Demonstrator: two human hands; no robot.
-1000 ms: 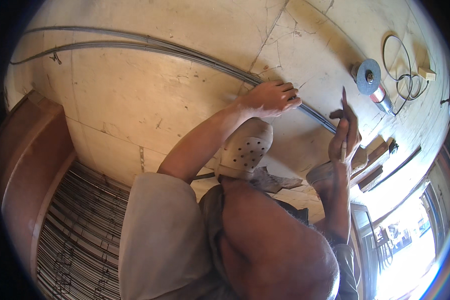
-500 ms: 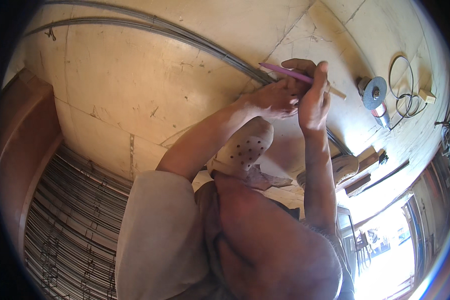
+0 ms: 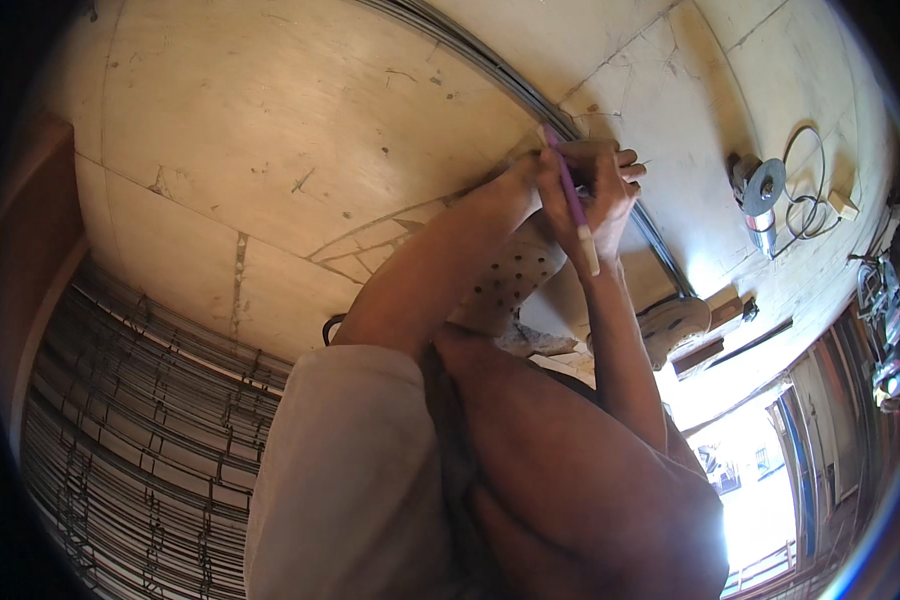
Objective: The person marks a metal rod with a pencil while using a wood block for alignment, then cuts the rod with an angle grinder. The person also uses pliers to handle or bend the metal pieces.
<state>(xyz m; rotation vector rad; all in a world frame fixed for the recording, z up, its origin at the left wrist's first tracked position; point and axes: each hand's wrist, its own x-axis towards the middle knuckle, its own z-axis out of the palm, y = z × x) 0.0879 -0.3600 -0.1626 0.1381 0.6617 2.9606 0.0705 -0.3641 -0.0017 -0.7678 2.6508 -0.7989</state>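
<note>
While crouching over a cream floor of cracked slabs (image 3: 220, 130), now holding a slim purple pen-like stick with a pale tail end (image 3: 573, 203) right by a bundle of long thin grey metal rods (image 3: 500, 72). Swung in from well to the right a second ago, then turned from crosswise to steeply slanted, so apparently within marking reach at last. Closed around the stick with thumb and fingers of the right hand (image 3: 592, 212); largely hidden behind it with the left hand (image 3: 534, 172), so cannot tell its grip on the rods. Hemmed in on the near side by a beige perforated clog (image 3: 510, 275), toward the left edge by a brown panel (image 3: 42, 200), toward the right edge by an angle grinder with a grey disc (image 3: 760, 195). Freest for moving across the broad slabs left of the rods, narrower between rods and grinder.
</note>
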